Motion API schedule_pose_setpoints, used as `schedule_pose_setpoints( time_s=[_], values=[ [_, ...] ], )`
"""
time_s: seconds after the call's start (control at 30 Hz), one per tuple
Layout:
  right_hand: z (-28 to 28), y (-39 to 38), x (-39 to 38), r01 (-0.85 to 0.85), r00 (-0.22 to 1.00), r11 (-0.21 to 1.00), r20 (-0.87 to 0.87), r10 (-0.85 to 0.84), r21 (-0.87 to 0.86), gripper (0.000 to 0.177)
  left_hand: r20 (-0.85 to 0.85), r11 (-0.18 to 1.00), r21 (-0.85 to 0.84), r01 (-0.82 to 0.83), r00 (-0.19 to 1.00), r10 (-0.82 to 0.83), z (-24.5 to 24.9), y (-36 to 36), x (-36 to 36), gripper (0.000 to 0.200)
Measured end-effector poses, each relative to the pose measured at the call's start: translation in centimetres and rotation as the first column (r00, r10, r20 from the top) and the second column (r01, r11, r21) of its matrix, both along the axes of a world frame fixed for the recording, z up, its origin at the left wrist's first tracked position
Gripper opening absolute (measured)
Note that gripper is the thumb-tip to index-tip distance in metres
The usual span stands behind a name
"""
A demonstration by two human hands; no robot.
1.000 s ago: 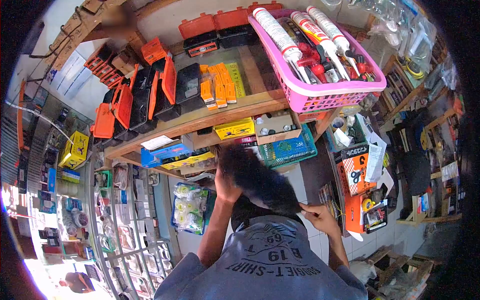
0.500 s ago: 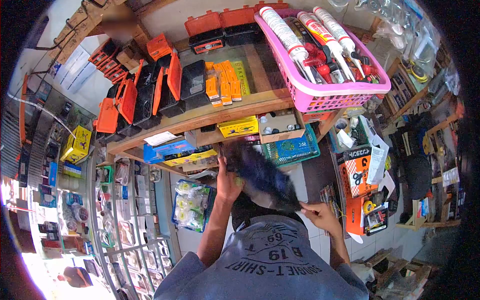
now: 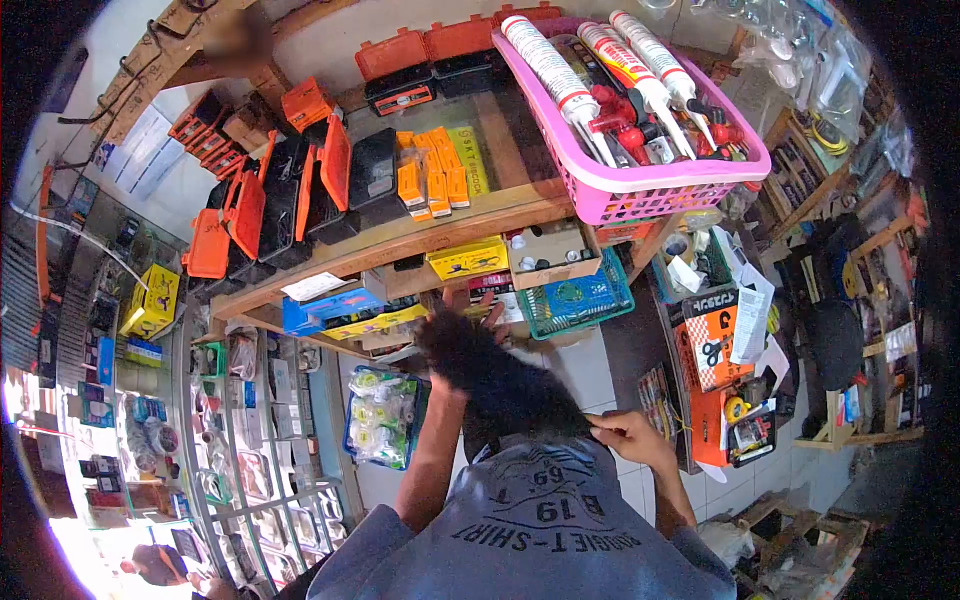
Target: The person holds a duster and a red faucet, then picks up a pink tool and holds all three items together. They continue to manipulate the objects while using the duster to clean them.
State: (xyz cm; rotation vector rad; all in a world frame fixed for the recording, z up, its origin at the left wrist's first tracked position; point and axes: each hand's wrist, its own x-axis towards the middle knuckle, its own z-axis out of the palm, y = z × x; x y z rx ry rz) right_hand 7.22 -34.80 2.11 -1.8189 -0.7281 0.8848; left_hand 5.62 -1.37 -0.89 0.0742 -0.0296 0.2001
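- The dark fuzzy thing (image 3: pixel 505 385) had shifted across the left hand (image 3: pixel 440 384).
- Beyond the wooden counter's (image 3: pixel 430 235) edge, tiled floor (image 3: pixel 585 375) showed beside it.
- Black, shaggy-edged, it tapered into the right hand's (image 3: pixel 632 437) closed pinch.
- Left fingers were spread behind; hold uncertain.

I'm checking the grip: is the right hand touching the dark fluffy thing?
Touching: the head view shows the right hand pinching the lower-right end of the dark fluffy thing.
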Motion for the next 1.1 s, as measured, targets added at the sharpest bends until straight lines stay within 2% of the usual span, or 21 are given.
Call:
schedule_pose_setpoints(
  time_s=[0.03, 0.1, 0.17, 0.2, 0.27, 0.3, 0.43, 0.5, 0.53, 0.6, 0.67, 0.73, 0.77, 0.8, 0.83, 0.87, 0.9, 0.93, 0.97, 1.07, 1.1],
  values=[
    [0.2, 0.1, -0.1, 0.001, 1.000, 1.000, 0.001, -0.001, 0.003, 0.032, 0.070, 0.943, 0.331, -0.022, 0.998, -0.002, 0.4, -0.2, 0.1, 0.050],
    [0.5, 0.1, -0.6, 0.229, 0.972, 0.969, 0.026, -0.232, 0.090, 0.032, -0.109, 0.950, 0.309, -0.046, 0.991, 0.084, 1.1, -0.5, 0.3, 0.052],
    [0.3, -0.2, -0.4, 0.197, 0.980, 0.979, 0.009, -0.198, 0.058, 0.032, -0.319, 0.948, 0.318, -0.013, 0.940, 0.120, 0.7, -0.8, 0.2, 0.055],
    [0.3, -0.3, -0.1, 0.157, 0.988, 0.987, -0.002, -0.157, 0.034, 0.032, -0.319, 0.948, 0.318, -0.008, 0.941, 0.115, 0.6, -1.0, 0.1, 0.055],
    [0.7, -0.5, 0.2, 0.173, 0.985, 0.984, -0.020, -0.172, 0.040, 0.032, 0.015, 0.922, 0.384, 0.042, 0.999, -0.051, 1.7, -1.7, 0.2, 0.055],
    [0.9, -0.5, 0.3, 0.185, 0.982, 0.982, -0.041, -0.183, 0.042, 0.032, -0.118, 0.952, 0.305, -0.014, 0.992, 0.052, 1.3, -1.9, 0.6, 0.053],
    [0.0, -0.7, 0.3, 0.082, 0.997, 0.996, -0.003, -0.082, 0.039, 0.031, -0.252, 0.982, 0.177, 0.064, 0.968, -0.017, 1.6, -1.6, 0.4, 0.052],
    [1.4, -0.3, 0.6, 0.145, 0.989, 0.989, -0.004, -0.145, 0.006, 0.031, -0.074, 0.809, 0.586, -0.031, 0.993, 0.092, -0.1, -2.1, 0.7, 0.055],
    [1.9, -0.1, 0.6, 0.207, 0.978, 0.978, -0.004, -0.207, -0.029, 0.031, -0.075, 0.809, 0.588, -0.032, 0.993, 0.094, 0.5, -2.0, 0.6, 0.055],
    [0.4, -0.7, 0.8, 0.155, 0.988, 0.987, -0.001, -0.155, 0.040, 0.031, -0.245, 0.983, 0.164, 0.085, 0.969, -0.043, 1.8, -1.6, 0.2, 0.055],
    [0.3, -0.9, 1.0, 0.107, 0.994, 0.988, 0.013, -0.109, 0.110, 0.031, -0.174, 0.959, 0.265, 0.103, 0.983, -0.057, 1.8, -2.1, 0.5, 0.056],
    [1.2, -0.7, 1.0, 0.121, 0.992, 0.989, 0.029, -0.123, 0.080, 0.031, -0.117, 0.493, 0.870, -0.022, 0.961, 0.251, 0.9, -2.0, 0.8, 0.062],
    [1.1, -0.6, 0.9, 0.122, 0.992, 0.989, 0.028, -0.124, 0.079, 0.031, -0.119, 0.493, 0.870, -0.021, 0.961, 0.250, 1.0, -1.7, 0.6, 0.062],
    [0.7, -0.5, 0.8, 0.176, 0.984, 0.984, -0.003, -0.176, 0.005, 0.031, -0.241, 0.809, 0.586, -0.037, 0.946, 0.218, 1.1, -1.1, 0.3, 0.065],
    [0.5, -0.4, 0.7, 0.227, 0.973, 0.971, -0.029, -0.229, -0.070, 0.032, -0.339, 0.977, 0.198, -0.073, 0.931, 0.138, 1.1, -0.8, 0.1, 0.068],
    [0.6, -0.4, 0.6, 0.227, 0.973, 0.971, -0.029, -0.230, -0.071, 0.032, -0.339, 0.978, 0.198, -0.072, 0.931, 0.137, 0.7, -0.7, 0.1, 0.068],
    [0.7, -0.2, 0.7, 0.128, 0.992, 0.992, -0.007, -0.128, -0.013, 0.031, -0.197, 0.919, -0.390, -0.058, 0.980, -0.021, -0.1, -0.5, 0.2, 0.065],
    [0.7, 0.0, 0.8, 0.024, 0.999, 0.999, 0.022, -0.025, 0.044, 0.031, 0.017, 0.548, -0.835, 0.053, 0.997, -0.071, 0.0, -0.4, 0.4, 0.063],
    [0.3, 0.3, 0.7, 0.052, 0.997, 0.993, 0.042, -0.057, 0.108, 0.031, 0.019, 0.550, -0.833, 0.054, 0.997, -0.068, 0.2, -0.1, 0.5, 0.063],
    [-0.2, 0.7, 0.5, 0.244, 0.970, 0.966, -0.002, -0.245, 0.090, 0.031, -0.217, 0.948, -0.306, 0.083, 0.964, -0.154, 1.2, 0.6, 0.8, 0.058],
    [-0.2, 0.4, 0.7, 0.193, 0.981, 0.975, 0.008, -0.195, 0.111, 0.032, -0.149, 0.921, -0.362, 0.145, 0.966, -0.211, 0.7, 0.7, 0.7, 0.054]
  ],
)
